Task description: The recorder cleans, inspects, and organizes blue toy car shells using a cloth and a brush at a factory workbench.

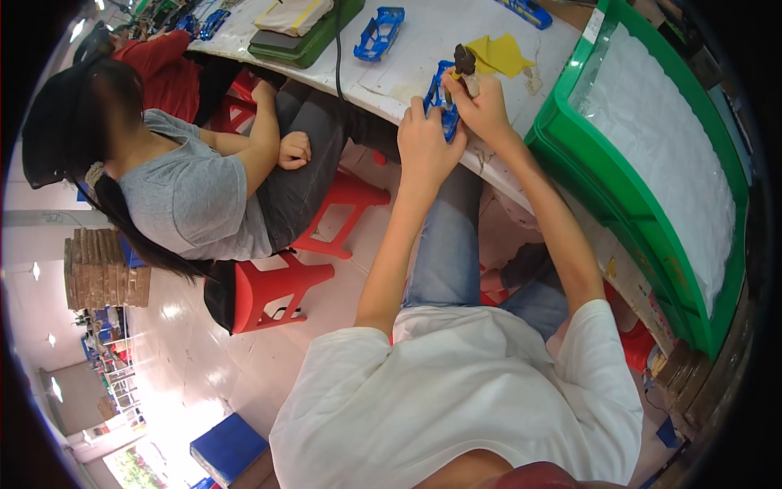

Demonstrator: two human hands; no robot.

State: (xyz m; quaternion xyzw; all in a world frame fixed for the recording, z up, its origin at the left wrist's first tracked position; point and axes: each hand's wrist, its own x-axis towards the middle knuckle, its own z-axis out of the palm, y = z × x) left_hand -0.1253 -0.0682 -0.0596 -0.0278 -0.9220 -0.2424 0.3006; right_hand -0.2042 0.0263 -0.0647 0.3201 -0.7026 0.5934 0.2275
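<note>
My left hand (428, 140) is closed on a blue plastic car body shell (450, 122) at the table's near edge. The shell has cut-out openings, and my fingers cover part of it. Against its far end, my right hand (486, 110) grips a dark hand tool (464, 60) with a knobbly head. Its lower part is hidden in my palm, so the exact kind cannot be made out. Just beyond the tool lies a crumpled yellow cloth (501, 54). Another blue car body shell (380, 34) rests on the table farther left.
A large green bin (562, 134) lined with clear plastic and white sheeting stands close on my right. A green tray (305, 53) and a black cable (339, 49) are at the far left. A co-worker in a grey shirt (191, 175) sits on my left, beside red stools (269, 289).
</note>
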